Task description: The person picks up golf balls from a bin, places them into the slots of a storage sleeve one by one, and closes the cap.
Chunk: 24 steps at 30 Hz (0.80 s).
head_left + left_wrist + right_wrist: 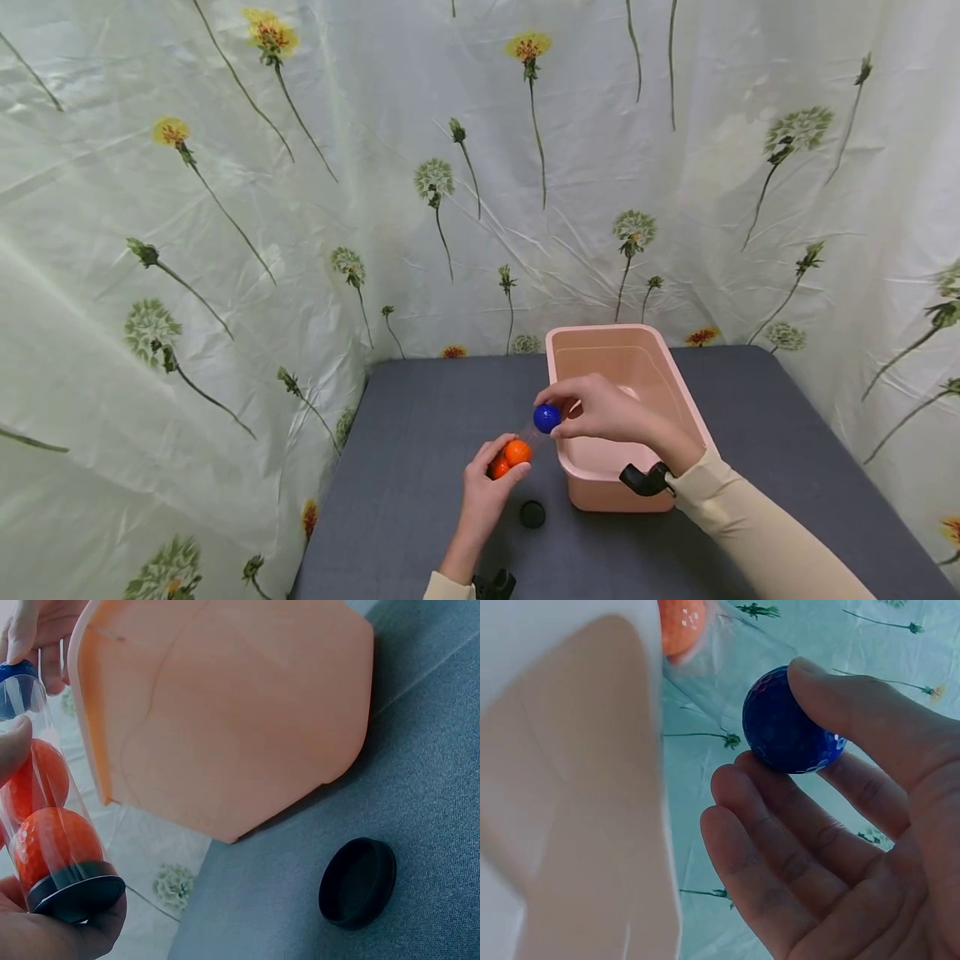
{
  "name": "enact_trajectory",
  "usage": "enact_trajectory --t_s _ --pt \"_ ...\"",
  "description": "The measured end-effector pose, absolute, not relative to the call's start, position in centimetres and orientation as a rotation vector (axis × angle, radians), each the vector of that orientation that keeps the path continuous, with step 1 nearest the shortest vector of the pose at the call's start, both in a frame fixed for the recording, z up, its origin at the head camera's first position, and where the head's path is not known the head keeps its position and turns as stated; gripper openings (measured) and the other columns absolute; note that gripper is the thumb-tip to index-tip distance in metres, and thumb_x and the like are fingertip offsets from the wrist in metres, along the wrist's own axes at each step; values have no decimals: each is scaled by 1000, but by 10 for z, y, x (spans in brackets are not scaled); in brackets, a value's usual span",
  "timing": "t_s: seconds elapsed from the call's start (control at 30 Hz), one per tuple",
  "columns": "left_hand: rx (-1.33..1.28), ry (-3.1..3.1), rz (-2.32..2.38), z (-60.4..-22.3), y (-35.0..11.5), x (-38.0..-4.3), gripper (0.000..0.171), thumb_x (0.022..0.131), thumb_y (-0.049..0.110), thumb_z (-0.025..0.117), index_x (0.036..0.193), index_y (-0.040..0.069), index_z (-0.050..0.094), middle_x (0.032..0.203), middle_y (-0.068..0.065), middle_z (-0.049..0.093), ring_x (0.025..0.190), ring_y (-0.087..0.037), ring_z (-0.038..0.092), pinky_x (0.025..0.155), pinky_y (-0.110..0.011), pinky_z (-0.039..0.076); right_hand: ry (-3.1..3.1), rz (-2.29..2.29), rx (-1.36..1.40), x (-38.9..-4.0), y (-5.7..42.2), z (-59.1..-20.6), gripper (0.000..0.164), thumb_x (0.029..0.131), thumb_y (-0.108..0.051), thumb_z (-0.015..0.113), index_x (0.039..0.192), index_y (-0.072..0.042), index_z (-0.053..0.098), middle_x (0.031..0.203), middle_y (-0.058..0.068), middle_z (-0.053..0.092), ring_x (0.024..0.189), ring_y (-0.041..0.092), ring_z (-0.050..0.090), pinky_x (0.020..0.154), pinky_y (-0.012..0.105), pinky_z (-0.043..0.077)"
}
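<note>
Your left hand [487, 486] grips the clear tube [532, 434], its long axis slanting away rightward. At its far end, your right hand [603, 411] pinches the blue ball [547, 418].

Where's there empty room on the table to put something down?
Bare: the dark grey table, left of the left hand up to the flowered white curtain; also right of the pink rectangular bin, beyond the right beige sleeve. Crowded: the middle, where the right hand, shiny blue ball, clear tube and round black cap bunch near the bin.
</note>
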<state>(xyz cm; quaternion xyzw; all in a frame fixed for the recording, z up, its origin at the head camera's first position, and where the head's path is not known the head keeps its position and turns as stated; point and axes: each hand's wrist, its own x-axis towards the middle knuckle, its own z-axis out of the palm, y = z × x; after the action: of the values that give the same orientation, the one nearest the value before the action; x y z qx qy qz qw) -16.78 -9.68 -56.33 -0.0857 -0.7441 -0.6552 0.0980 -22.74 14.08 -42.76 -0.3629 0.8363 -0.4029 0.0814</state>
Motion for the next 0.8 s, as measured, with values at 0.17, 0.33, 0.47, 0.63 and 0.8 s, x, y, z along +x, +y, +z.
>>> enact_trajectory --t_s 0.17,0.33,0.47,0.63,0.8 --pt "-243 -2218 -1919 -559 -97 -168 41 85 8 80 124 14 69 113 -8 66 101 -25 61 86 -27 54 2485 -1215 -1077 -225 136 -430 39 86 -19 82 123 -19 70 110 -8 70 92 13 68 82 34 57" --pt "-259 -2209 -1942 -559 -99 -167 41 86 13 81 126 17 69 115 -5 65 103 -23 60 86 -27 54 2483 -1222 -1069 -223 133 -430 39 86 -20 82 123 -24 69 111 -10 69 92 11 68 82 32 57" --pt "-313 -2182 -1960 -562 -102 -168 41 87 18 81 126 17 69 115 -2 65 104 -22 61 87 -28 54 2481 -1230 -1073 -222 131 -430 40 87 -21 82 124 -25 69 111 -8 70 92 13 68 82 31 57" --pt "-372 -2143 -1976 -564 -107 -166 41 89 20 79 128 19 68 117 -2 64 106 -24 60 89 -30 54 2449 -1268 -1042 -218 128 -430 45 88 -20 81 129 -26 66 111 -2 70 96 19 67 83 34 57" --pt "-336 -2131 -1968 -566 -114 -163 40 88 20 80 126 25 69 116 0 65 105 -24 61 88 -31 54 2476 -1298 -1033 -209 125 -430 43 88 -21 80 129 -26 66 109 -8 69 96 14 66 84 34 57"
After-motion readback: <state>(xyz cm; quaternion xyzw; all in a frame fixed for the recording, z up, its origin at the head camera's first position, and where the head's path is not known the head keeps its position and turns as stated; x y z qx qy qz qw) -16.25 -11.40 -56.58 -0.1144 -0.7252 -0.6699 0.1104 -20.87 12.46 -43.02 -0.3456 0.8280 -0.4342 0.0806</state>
